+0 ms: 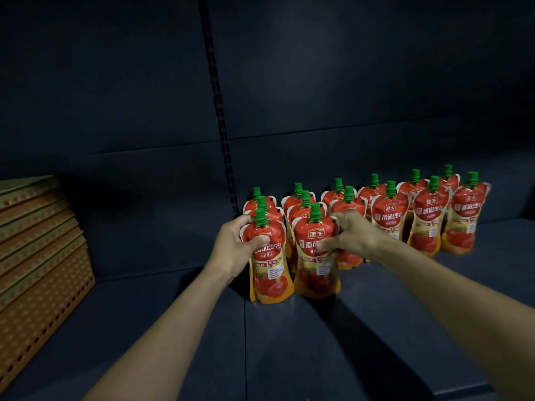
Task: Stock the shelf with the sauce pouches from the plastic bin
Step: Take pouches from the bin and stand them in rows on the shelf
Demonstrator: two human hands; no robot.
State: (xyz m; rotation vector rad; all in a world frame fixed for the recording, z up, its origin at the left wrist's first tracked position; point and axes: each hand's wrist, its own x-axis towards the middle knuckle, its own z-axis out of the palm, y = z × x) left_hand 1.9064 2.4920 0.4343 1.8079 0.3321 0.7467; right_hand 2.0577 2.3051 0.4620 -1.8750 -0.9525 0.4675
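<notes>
Sauce pouches (389, 218), shelf (318, 348) left edge: left hand (231, 250) curled round front pouch (270, 273), right hand (351, 237) round neighbouring pouch (314, 273); abrupt release could topple soft rows behind.

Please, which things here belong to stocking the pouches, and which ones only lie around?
Job in hand:
left hand, holding the front pouch
right hand, holding the next pouch
pouch rows
shelf

Lying about:
perforated boards, stacked at the left
slotted rail on the back wall
</notes>
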